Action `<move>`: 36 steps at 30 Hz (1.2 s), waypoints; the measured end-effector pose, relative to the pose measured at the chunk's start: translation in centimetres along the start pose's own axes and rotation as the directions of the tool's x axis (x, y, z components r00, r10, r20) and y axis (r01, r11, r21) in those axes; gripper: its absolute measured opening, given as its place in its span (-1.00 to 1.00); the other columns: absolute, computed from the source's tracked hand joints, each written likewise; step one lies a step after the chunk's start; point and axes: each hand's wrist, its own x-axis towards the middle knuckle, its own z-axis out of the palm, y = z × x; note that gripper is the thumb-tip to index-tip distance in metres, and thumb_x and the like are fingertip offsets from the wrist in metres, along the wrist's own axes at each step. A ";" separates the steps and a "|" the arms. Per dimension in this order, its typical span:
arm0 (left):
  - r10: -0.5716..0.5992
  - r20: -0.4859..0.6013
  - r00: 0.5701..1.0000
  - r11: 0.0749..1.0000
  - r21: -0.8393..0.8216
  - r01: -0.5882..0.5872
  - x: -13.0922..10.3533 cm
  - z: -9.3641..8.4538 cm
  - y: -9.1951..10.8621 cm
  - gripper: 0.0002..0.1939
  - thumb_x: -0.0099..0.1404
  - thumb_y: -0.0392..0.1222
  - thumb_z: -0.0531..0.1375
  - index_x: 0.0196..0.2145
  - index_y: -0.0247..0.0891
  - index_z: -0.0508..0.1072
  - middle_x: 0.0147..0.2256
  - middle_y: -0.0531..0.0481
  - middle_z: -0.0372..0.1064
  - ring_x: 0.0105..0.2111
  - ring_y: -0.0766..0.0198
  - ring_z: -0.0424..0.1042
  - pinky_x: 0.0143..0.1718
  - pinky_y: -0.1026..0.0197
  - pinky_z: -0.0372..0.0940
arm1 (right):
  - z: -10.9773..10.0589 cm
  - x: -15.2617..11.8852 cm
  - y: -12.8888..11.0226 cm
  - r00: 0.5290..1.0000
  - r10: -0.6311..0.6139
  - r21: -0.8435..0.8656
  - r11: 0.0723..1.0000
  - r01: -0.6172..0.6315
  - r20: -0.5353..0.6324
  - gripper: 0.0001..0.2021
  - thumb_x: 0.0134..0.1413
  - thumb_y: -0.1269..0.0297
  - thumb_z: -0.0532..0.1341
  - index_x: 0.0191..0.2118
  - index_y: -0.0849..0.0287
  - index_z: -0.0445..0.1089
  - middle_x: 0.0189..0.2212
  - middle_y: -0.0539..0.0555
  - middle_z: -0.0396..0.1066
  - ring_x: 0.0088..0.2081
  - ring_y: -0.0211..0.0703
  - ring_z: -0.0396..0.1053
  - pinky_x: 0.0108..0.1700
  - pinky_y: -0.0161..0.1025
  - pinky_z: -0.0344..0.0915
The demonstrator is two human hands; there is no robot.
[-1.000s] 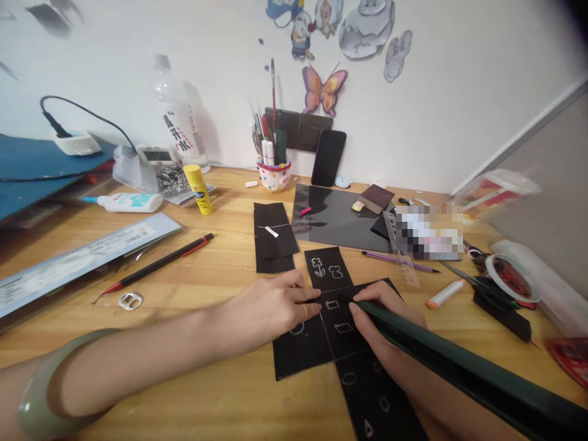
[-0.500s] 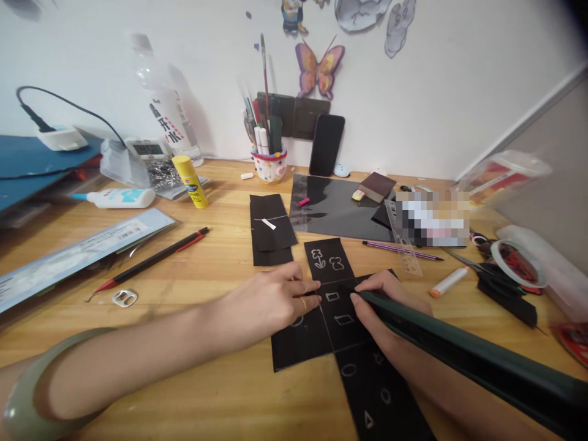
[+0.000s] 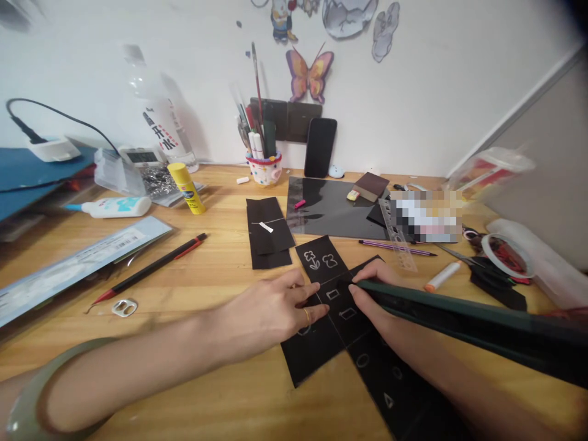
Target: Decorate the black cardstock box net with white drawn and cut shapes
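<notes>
My left hand (image 3: 291, 303) rests with fingers stretched on a black cross-shaped piece of paper (image 3: 307, 361), pressing its left side. White outlines of flowers, rectangles, rounds and a triangle mark the paper. In my right hand (image 3: 374, 294) I pinch a long dark green pen-shaped tool (image 3: 436, 309), its shaft running toward the lower right. Its tip end is at the paper's centre panel, beside the upper rectangle; dark on dark, the tip is hard to make out. My right hand and forearm cover the right panel and part of the lower strip.
Beyond the hands lie black paper pieces (image 3: 271, 239) with a white scrap, and a dark sheet (image 3: 321, 214). A yellow glue stick (image 3: 187, 190), a black-and-red pencil-like tool (image 3: 151, 269) and a pull tab (image 3: 124, 307) are left. Scissors (image 3: 496, 278) and an orange-tipped marker (image 3: 442, 276) lie right.
The black cross-shaped paper has turned slightly, its lower strip swinging right. Both hands stay on it, the left fingers spread a little more. The whole view has shifted slightly.
</notes>
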 end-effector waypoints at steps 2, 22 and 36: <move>0.007 -0.016 1.000 1.000 0.028 -0.006 0.0 0.0 0.2 -0.63 0.33 -0.34 -0.07 0.07 -0.29 0.26 0.03 -0.23 0.25 -0.18 0.15 0.32 -0.28 0.17 0.36 | 0.0 0.0 0.3 1.000 -0.019 0.013 1.000 0.019 -0.006 -0.94 0.01 0.31 0.08 -0.45 0.07 0.19 -0.55 -0.08 0.27 -0.50 -0.21 0.28 -0.46 -0.27 0.23; 0.018 -0.048 0.999 0.995 0.104 -0.013 -0.3 0.1 0.7 -0.63 0.29 -0.36 0.00 0.06 -0.36 0.27 0.02 -0.26 0.26 -0.18 0.09 0.34 -0.32 0.15 0.36 | 0.2 -0.4 0.5 0.991 -0.104 -0.046 0.994 0.100 -0.085 -0.91 -0.02 0.31 0.13 -0.49 0.05 0.20 -0.62 -0.10 0.27 -0.61 -0.25 0.23 -0.57 -0.30 0.14; 0.019 -0.024 1.000 0.992 0.122 -0.015 -0.3 0.1 0.7 -0.63 0.30 -0.34 0.01 0.05 -0.35 0.28 0.02 -0.28 0.27 -0.14 0.08 0.33 -0.28 0.13 0.39 | -0.3 -0.3 0.1 0.995 -0.086 -0.065 0.994 0.083 -0.042 -0.92 -0.02 0.32 0.10 -0.49 0.06 0.21 -0.64 -0.10 0.25 -0.61 -0.25 0.22 -0.55 -0.30 0.15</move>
